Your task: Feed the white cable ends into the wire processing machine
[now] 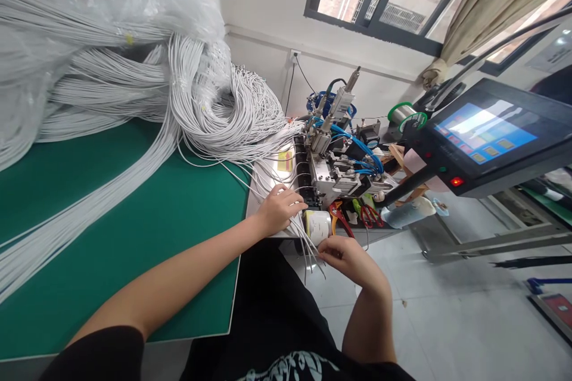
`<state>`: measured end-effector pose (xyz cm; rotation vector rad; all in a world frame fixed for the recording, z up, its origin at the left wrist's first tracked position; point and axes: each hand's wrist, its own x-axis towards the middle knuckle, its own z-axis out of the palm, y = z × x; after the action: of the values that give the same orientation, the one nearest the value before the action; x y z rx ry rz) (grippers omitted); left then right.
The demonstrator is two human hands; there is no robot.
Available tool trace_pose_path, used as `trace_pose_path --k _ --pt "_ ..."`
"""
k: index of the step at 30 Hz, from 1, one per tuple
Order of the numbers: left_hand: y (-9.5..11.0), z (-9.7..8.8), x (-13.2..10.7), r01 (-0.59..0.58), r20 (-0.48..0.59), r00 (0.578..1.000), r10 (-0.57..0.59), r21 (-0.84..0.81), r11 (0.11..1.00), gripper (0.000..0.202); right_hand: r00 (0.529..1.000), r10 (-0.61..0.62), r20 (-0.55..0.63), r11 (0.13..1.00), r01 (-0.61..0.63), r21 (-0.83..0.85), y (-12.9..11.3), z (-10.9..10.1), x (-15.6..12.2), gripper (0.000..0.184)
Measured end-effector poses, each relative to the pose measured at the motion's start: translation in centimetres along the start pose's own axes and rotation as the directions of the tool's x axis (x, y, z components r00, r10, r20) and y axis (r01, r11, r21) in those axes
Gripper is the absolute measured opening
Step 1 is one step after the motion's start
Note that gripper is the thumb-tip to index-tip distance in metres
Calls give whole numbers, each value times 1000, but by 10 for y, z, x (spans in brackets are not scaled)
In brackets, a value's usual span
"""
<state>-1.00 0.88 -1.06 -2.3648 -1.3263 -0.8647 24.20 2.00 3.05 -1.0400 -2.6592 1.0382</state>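
Observation:
My left hand [281,211] rests at the front of the machine's metal plate [263,181], fingers closed over a few thin white cables [308,247]. Its fingertips lie beside the black slotted guide [302,161], through which single cables run. The loose cable ends hang past the plate's edge, fanned out. Just right of them, my right hand [346,255] pinches the end of one cable between thumb and forefinger. Between and behind my hands stands a white cylindrical roll [318,225]. What lies under my left palm is hidden.
Large bundles of white cable [214,101], partly in clear plastic, lie across the green table [134,190]. A machine with blue hoses [344,155] stands behind my hands. Beside it are orange-handled pliers [339,217], red scissors [370,215], a solder spool [406,116] and a touchscreen panel [487,131].

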Motion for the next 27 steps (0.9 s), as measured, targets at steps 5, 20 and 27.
trace_pose_path --k 5,20,27 --pt "3 -4 2 -111 5 994 111 39 993 40 977 -48 -207 995 65 77 5 -18 -9 15" --pt "12 -6 3 -182 -173 962 211 165 969 16 651 378 -658 708 254 659 27 18 48 32" --pt "11 -3 2 -100 -61 992 109 132 986 24 653 377 -657 771 172 613 26 21 53 43"
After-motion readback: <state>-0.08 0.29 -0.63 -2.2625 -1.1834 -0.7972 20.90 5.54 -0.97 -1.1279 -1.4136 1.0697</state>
